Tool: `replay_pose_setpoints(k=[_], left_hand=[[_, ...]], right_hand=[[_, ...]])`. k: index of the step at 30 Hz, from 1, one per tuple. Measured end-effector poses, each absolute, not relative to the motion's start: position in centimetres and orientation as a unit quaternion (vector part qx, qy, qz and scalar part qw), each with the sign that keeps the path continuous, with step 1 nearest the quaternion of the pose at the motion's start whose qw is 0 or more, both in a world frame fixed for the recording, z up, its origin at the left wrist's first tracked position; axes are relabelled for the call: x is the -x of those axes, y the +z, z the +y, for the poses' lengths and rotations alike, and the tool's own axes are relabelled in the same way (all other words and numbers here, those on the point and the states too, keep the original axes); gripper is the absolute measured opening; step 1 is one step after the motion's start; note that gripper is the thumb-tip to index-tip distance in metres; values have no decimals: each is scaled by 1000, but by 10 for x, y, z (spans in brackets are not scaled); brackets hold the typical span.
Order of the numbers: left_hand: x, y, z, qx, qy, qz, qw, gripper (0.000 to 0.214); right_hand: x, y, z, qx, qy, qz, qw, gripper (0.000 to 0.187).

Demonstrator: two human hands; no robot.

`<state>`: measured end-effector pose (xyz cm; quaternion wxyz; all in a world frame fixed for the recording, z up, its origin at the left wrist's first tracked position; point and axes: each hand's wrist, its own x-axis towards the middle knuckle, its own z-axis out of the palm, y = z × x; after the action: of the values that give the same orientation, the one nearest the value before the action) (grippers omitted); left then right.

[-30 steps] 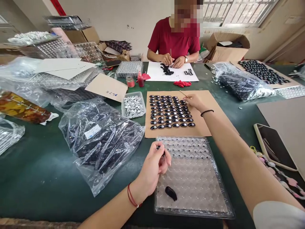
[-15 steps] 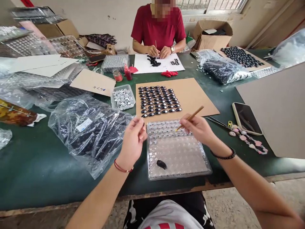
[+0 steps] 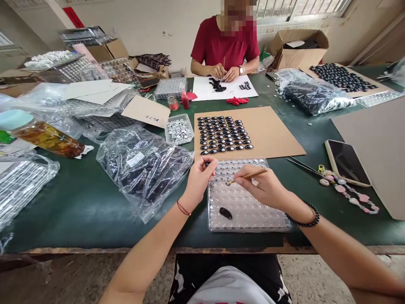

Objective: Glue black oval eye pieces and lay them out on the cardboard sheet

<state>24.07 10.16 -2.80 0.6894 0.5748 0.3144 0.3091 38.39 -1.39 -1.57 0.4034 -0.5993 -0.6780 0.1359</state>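
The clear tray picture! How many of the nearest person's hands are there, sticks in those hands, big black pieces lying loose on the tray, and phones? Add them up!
Nearest person's hands, left hand and right hand: 2
Held stick: 1
Loose black piece on the clear tray: 1
Phone: 1
Total: 5

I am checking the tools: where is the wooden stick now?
In the head view, right of centre, the wooden stick is in the right hand, its tip over the clear tray.
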Motion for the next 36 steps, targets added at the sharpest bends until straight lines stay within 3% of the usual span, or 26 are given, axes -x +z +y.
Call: replay_pose_setpoints(k=[3, 22, 25, 28, 30, 32, 36], left_hand=[[-240, -28, 94, -669, 270, 315, 616, 24], [-234, -20, 87, -858, 156, 268, 410, 23], [-234, -18, 91, -848, 154, 264, 433, 22], [-232, -15, 97, -815, 179, 295, 465, 23], [-230, -15, 103, -793, 215, 325, 467, 23], [-230, -16, 107, -783, 230, 343, 465, 23], [-233, -23, 105, -810, 191, 326, 449, 23]], right_hand=[[-390, -23, -26, 595, 89, -668, 439, 12], [-383, -32, -35, 547, -47, -751, 367, 9], [-384, -32, -35, 556, 59, -689, 462, 10], [-387, -31, -33, 538, 273, -519, 605, 21], [-387, -31, -32, 504, 379, -434, 643, 27], [-386, -31, -32, 489, 414, -416, 645, 27], [-381, -33, -34, 500, 340, -461, 649, 19]])
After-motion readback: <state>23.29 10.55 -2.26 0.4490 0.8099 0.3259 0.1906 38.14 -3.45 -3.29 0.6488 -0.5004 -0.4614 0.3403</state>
